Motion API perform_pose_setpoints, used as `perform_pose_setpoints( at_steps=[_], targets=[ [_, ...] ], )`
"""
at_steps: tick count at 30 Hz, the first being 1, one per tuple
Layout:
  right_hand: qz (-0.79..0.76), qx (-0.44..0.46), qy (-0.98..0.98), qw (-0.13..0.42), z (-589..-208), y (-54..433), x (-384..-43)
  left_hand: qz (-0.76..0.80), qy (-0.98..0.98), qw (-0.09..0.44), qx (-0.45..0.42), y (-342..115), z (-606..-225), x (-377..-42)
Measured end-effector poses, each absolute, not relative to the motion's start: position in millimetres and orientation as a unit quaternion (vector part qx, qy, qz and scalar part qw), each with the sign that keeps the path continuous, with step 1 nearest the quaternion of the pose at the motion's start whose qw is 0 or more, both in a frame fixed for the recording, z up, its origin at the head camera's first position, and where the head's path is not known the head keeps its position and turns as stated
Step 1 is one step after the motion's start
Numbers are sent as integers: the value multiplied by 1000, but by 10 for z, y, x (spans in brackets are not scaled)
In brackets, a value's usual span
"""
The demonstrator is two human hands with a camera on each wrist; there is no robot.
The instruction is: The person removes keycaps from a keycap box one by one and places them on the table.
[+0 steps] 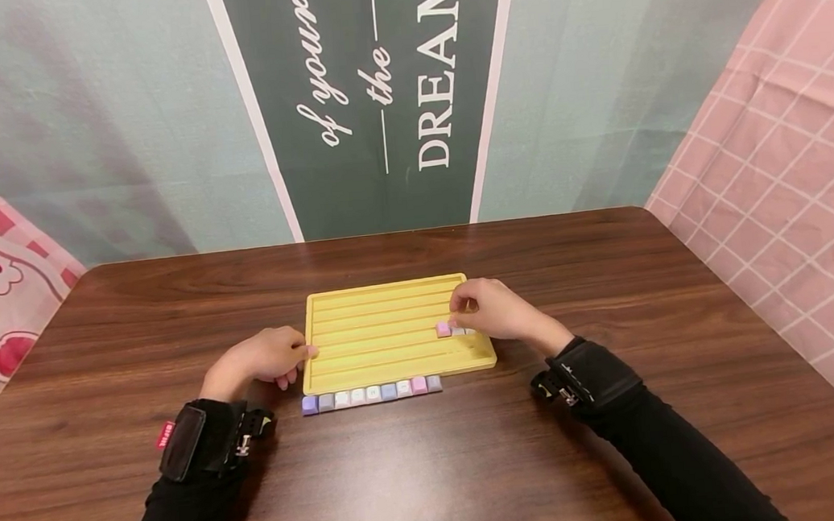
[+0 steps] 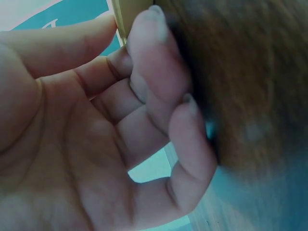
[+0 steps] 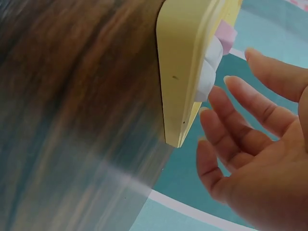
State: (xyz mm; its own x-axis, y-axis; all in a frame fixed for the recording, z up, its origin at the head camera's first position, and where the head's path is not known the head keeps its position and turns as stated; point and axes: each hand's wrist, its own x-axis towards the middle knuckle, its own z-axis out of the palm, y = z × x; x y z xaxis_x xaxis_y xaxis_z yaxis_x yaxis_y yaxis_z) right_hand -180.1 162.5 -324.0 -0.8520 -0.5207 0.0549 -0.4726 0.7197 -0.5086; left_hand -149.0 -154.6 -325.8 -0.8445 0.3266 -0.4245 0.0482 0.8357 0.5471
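A yellow tray (image 1: 370, 322) with long ridges lies on the table. At its left edge my left hand (image 1: 267, 357) grips the rim, the thumb on top; the left wrist view shows the tray (image 2: 131, 14) at the thumb and index fingertips, the other fingers bent. Over the tray's right end hovers my right hand (image 1: 495, 310). A pink keycap (image 3: 226, 36) and white keycaps (image 3: 206, 81) sit in one channel there. In the right wrist view the right thumb and fingers are spread beside them, with nothing between.
Along the tray's front edge runs a row of several keycaps (image 1: 373, 394) in purple, grey, white, blue and pink. The brown wooden table (image 1: 417, 470) ends at a lettered green cloth (image 1: 397, 189) behind. Pink checked cloth (image 1: 806, 209) hangs at the right.
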Motion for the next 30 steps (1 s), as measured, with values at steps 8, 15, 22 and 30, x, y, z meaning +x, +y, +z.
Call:
perform_pose_setpoints(
  at_steps=[8,15,22,30],
  targets=[
    [-231,-293,927,47,-3270,1557,-1787,261,924,258,106,-1551,-3265,-1501],
    [-228,-294,926,55,-3288,1530,-1779,263,924,258,105,-1554,-3264,-1511],
    [-217,-293,929,57,-3292,1513,-1778,270,921,260,103,-1553,-3258,-1516],
    [-202,-290,934,57,-3293,1486,-1775,269,922,260,99,-1557,-3262,-1518]
  ],
)
